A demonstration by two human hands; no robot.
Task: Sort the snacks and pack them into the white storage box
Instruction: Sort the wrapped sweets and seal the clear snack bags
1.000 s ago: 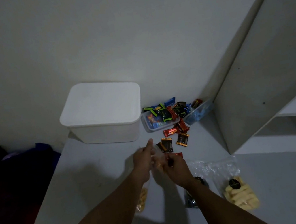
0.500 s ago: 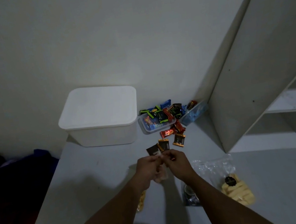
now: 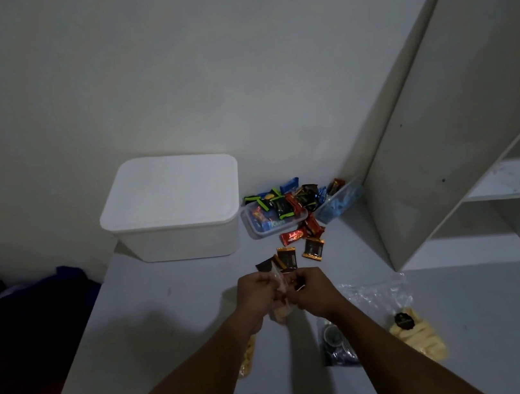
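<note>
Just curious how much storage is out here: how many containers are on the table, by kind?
White box: 1
Clear tub: 1
Blue tub: 1
Total: 3

The light is dim. A plain pale wall [image 3: 164, 59] rises behind the grey tabletop [image 3: 159, 346]. A white shelf unit [image 3: 445, 135] stands at its right edge.
</note>
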